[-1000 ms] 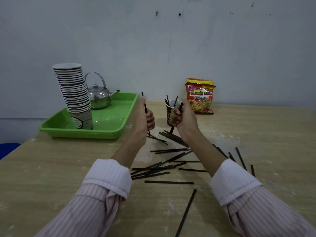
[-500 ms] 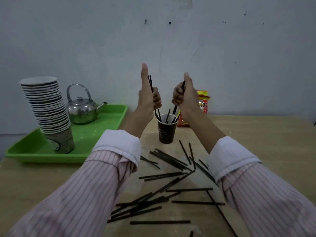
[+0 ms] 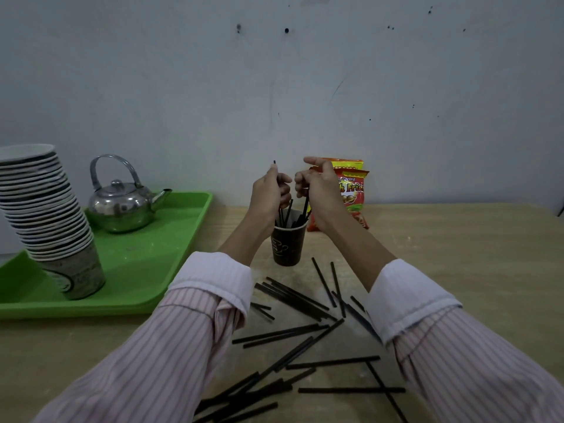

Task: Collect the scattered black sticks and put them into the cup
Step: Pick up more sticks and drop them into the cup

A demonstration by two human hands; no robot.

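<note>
A dark paper cup (image 3: 287,242) stands on the wooden table with several black sticks upright in it. Both hands hover just above its rim. My left hand (image 3: 268,190) grips a black stick (image 3: 275,170) whose top pokes above the fingers and whose lower end reaches into the cup. My right hand (image 3: 320,186) pinches another black stick (image 3: 305,206) that slants down into the cup, its thumb and forefinger stretched out. Several black sticks (image 3: 293,334) lie scattered on the table between my forearms, in front of the cup.
A green tray (image 3: 171,248) at the left holds a tall stack of paper cups (image 3: 45,215) and a steel kettle (image 3: 122,199). A red and yellow snack bag (image 3: 351,190) leans against the wall behind the cup. The grey wall closes off the table's far edge.
Both hands have come down from raised positions to just above the cup, lowering their sticks into it. The thumbs are no longer pointing straight up. The view has tilted slightly.
</note>
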